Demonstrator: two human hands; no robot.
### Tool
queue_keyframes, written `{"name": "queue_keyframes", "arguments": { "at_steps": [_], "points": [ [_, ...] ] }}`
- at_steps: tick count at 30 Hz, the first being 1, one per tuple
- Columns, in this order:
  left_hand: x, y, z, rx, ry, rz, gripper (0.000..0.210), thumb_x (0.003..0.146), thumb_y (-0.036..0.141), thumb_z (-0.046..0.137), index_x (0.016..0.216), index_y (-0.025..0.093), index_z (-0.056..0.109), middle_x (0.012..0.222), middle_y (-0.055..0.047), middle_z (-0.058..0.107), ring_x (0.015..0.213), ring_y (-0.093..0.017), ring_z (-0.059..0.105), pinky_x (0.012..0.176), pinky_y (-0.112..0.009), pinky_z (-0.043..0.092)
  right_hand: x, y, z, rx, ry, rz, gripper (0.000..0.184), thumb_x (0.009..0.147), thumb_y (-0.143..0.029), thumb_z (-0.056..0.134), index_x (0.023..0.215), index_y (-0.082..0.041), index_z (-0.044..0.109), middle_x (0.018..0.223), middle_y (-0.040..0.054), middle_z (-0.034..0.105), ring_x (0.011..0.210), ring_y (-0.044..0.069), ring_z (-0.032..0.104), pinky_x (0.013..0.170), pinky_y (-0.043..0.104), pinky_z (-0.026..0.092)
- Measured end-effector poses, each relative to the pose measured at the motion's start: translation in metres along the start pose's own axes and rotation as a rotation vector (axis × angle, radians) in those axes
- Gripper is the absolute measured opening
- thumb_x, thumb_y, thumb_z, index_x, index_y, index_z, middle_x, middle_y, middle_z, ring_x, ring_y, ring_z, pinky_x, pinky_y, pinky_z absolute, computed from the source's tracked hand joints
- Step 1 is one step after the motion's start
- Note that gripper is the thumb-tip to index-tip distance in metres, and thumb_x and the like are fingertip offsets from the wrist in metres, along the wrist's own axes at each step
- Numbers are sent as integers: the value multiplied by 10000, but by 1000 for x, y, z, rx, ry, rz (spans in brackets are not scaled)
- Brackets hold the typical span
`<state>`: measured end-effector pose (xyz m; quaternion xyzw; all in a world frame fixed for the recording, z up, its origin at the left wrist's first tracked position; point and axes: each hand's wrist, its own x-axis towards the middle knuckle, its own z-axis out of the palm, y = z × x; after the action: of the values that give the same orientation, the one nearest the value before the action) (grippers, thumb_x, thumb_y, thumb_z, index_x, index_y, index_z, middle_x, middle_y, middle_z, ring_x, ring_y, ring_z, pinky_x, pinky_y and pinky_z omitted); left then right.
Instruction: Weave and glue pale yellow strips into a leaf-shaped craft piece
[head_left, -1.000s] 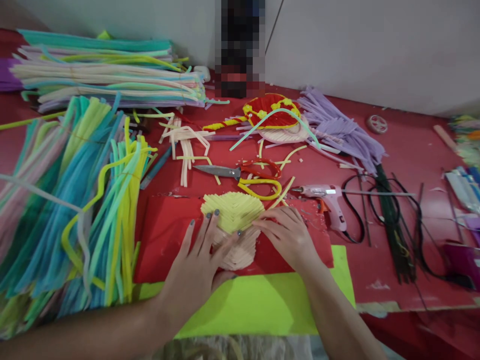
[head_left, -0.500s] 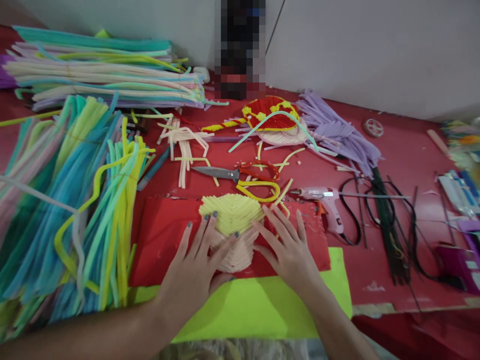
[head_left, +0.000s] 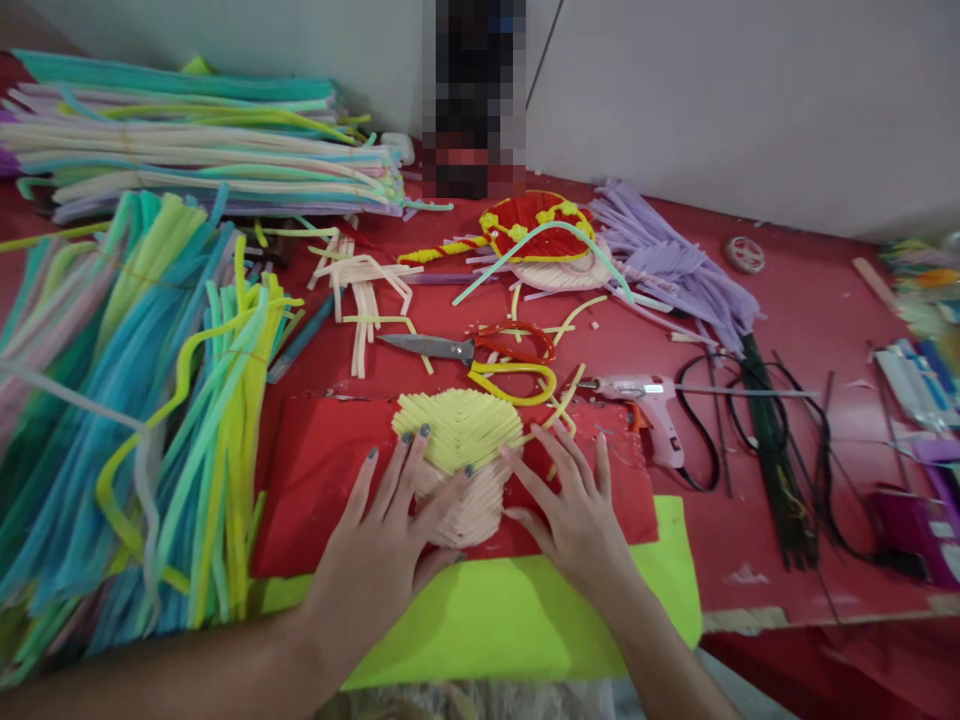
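Observation:
A leaf-shaped piece of pale yellow and cream pipe cleaners, laid in slanting rows, rests on a red board. My left hand lies over its lower left side with fingers spread and fingertips on the piece. At the right edge is my right hand, fingers apart; its index fingertip is at the edge, and I cannot tell if it presses. Neither hand grips anything. Just beyond the piece lie scissors with one red and one yellow handle. A pink glue gun lies to the right.
Bundles of coloured pipe cleaners fill the left and back left. A red and yellow fan-like piece and purple pipe cleaners lie at the back. A black cord curls at right. Lime green felt lies under the board.
My right hand's fingers have drawn slightly away from the upper right edge of the leaf-shaped piece. My left hand stays on it. The whole view has shifted a little.

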<state>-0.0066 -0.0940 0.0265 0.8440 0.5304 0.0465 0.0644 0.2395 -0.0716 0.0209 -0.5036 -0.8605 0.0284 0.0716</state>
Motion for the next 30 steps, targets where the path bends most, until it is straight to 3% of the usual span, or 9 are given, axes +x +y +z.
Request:
{"name": "queue_keyframes", "arguments": {
  "at_steps": [10,14,19,25,30],
  "points": [
    [-1,0,1,29,11,22,745,886,632,471,1523,353,203,1543,-208,356,1368,-382,435,1103,-568,296,2,0,-1,-2,-31,-24,604,957,-457,488,1510,-272,333,1577,169,305,1474,370,227,1118,722,201],
    [-2,0,-1,44,19,29,765,880,652,458,1528,340,197,1544,-206,356,1374,-385,426,1104,-578,293,2,-4,-3,39,35,-2,551,951,-382,532,1476,-278,399,1561,158,345,1440,335,329,1148,664,229],
    [0,0,-1,51,25,42,790,863,675,462,1527,316,230,1539,-231,353,1399,-391,387,1099,-578,302,-1,-15,0,149,139,-27,460,935,-143,523,1368,-298,540,1438,112,525,1311,236,519,1153,532,352],
    [1,-1,-3,30,12,11,729,871,596,532,1509,337,292,1544,-223,347,1391,-388,402,1087,-580,328,6,-23,4,399,106,-46,546,924,-21,415,1398,-270,517,1457,104,495,1386,230,424,1086,449,485],
    [1,-3,-8,20,19,1,690,857,553,582,1475,312,389,1519,-227,389,1372,-394,427,1086,-593,333,13,-26,8,519,126,30,471,950,-78,441,1363,-276,552,1449,99,502,1345,226,483,1086,431,500]
  ]
}}
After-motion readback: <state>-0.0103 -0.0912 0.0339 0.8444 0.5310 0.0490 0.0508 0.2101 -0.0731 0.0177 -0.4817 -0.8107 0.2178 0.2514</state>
